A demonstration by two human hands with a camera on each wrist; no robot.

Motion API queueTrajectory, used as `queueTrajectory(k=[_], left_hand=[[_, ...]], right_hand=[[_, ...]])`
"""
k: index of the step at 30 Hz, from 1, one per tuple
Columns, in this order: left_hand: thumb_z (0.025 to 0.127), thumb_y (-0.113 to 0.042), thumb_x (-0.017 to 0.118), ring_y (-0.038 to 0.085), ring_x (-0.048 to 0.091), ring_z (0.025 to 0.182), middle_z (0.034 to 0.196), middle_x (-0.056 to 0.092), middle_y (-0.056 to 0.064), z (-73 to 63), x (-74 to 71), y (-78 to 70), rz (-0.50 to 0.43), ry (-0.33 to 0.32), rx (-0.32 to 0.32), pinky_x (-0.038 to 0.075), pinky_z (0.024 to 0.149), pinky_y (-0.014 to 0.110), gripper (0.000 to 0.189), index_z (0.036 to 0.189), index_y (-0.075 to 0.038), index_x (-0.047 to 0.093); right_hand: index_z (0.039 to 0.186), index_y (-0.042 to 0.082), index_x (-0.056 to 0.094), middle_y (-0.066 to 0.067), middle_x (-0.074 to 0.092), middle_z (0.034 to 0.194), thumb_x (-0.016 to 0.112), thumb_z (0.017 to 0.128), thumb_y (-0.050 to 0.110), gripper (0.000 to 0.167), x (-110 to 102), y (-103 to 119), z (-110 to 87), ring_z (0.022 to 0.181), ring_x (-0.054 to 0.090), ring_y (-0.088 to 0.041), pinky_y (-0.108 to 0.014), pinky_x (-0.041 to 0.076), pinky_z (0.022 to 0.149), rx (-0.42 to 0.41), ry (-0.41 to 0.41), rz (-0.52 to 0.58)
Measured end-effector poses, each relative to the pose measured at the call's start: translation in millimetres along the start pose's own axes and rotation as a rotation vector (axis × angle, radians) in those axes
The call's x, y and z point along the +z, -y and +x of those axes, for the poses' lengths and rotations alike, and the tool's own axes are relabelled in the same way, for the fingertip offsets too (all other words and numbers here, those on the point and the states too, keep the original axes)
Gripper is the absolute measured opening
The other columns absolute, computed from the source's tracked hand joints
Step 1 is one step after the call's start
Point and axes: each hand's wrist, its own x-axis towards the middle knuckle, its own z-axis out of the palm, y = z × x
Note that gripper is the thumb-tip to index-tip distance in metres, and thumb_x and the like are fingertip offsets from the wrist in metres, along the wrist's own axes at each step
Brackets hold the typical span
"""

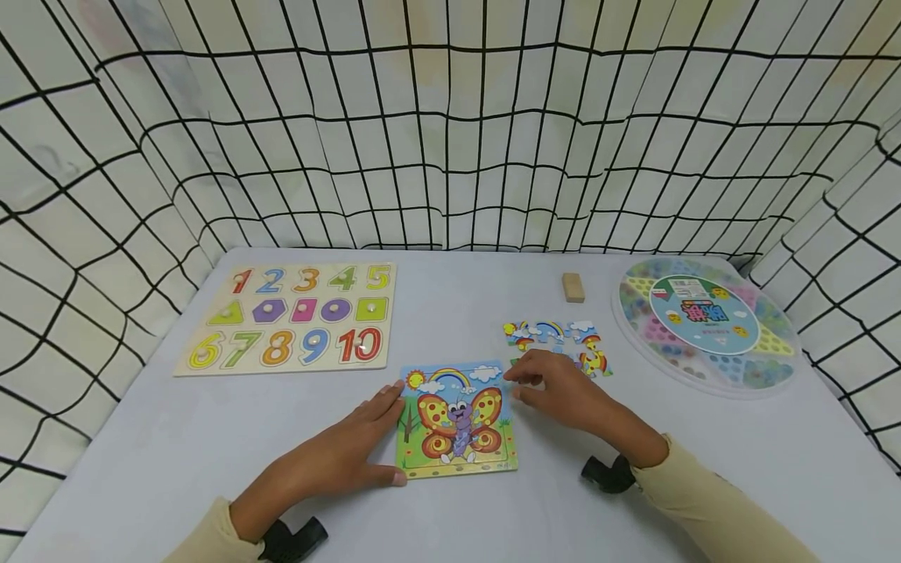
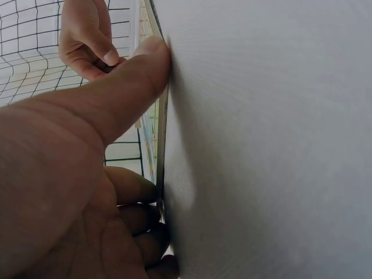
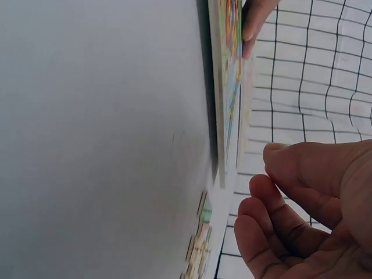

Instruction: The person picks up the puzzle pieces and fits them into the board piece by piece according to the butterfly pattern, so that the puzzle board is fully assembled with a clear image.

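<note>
A square jigsaw board (image 1: 459,422) with a butterfly picture lies flat on the table. My left hand (image 1: 338,450) rests along its left side, fingertips at the upper left edge and thumb at the lower left corner. In the left wrist view, the thumb (image 2: 125,87) lies straight against the board's thin edge. My right hand (image 1: 563,389) hovers by the board's upper right corner, fingers loosely bent. A gap shows between its thumb and fingertips in the right wrist view, with nothing held there. Loose jigsaw pieces (image 1: 594,360) lie just beyond it, partly hidden by the hand.
A wooden number and shape board (image 1: 285,317) lies at the left. A small wooden block (image 1: 573,288) sits behind the loose pieces. At the right lies a round clear case (image 1: 704,313) of colored beads. Black-lined netting (image 1: 450,141) stands around the table (image 1: 296,414).
</note>
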Motion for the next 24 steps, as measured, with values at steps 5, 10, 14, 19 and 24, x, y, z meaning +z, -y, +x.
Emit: queueTrajectory(k=[5, 10, 14, 19, 24], left_hand=[[0.079, -0.046, 0.078, 0.027, 0.01, 0.147, 0.163, 0.01, 0.004, 1.0, 0.0, -0.2, 0.002, 0.002, -0.009, 0.024, 0.114, 0.047, 0.099, 0.153, -0.004, 0.028], [0.078, -0.047, 0.078, 0.027, 0.01, 0.147, 0.162, 0.011, 0.005, 1.4, -0.6, -1.1, 0.0, 0.004, -0.012, 0.025, 0.113, 0.048, 0.1, 0.153, -0.004, 0.028], [0.078, -0.046, 0.079, 0.027, 0.01, 0.147, 0.162, 0.011, 0.005, 1.1, -0.9, -1.8, 0.0, 0.003, -0.015, 0.025, 0.113, 0.048, 0.1, 0.153, -0.004, 0.028], [0.078, -0.047, 0.079, 0.027, 0.011, 0.147, 0.162, 0.011, 0.005, 0.9, -1.2, -2.2, 0.0, 0.004, -0.017, 0.025, 0.113, 0.048, 0.1, 0.153, -0.004, 0.029], [0.077, -0.047, 0.079, 0.027, 0.011, 0.147, 0.162, 0.011, 0.004, 1.5, -0.9, -1.5, 0.004, 0.004, -0.019, 0.025, 0.113, 0.048, 0.1, 0.153, -0.005, 0.028]], right_hand=[[0.107, 0.003, 0.073, -0.002, 0.067, 0.099, 0.072, 0.086, 0.003, 0.021, -4.2, -11.1, 3.0, 0.085, 0.057, -0.018, -0.032, 0.051, 0.073, 0.021, -0.035, -0.024], [0.107, 0.002, 0.073, -0.003, 0.068, 0.099, 0.073, 0.086, 0.003, 0.021, -6.6, -19.6, 5.2, 0.088, 0.059, -0.02, -0.036, 0.053, 0.077, 0.027, -0.045, -0.029], [0.107, 0.002, 0.072, -0.005, 0.067, 0.102, 0.073, 0.085, 0.001, 0.022, -8.0, -23.7, 7.1, 0.093, 0.061, -0.022, -0.038, 0.054, 0.079, 0.023, -0.058, -0.036], [0.11, 0.0, 0.071, -0.008, 0.067, 0.107, 0.073, 0.084, -0.001, 0.026, -9.1, -28.0, 9.1, 0.095, 0.059, -0.025, -0.039, 0.053, 0.077, 0.028, -0.063, -0.071], [0.11, 0.002, 0.072, -0.008, 0.066, 0.109, 0.073, 0.084, 0.0, 0.026, -9.4, -30.9, 11.1, 0.096, 0.06, -0.025, -0.038, 0.053, 0.078, 0.036, -0.059, -0.085]])
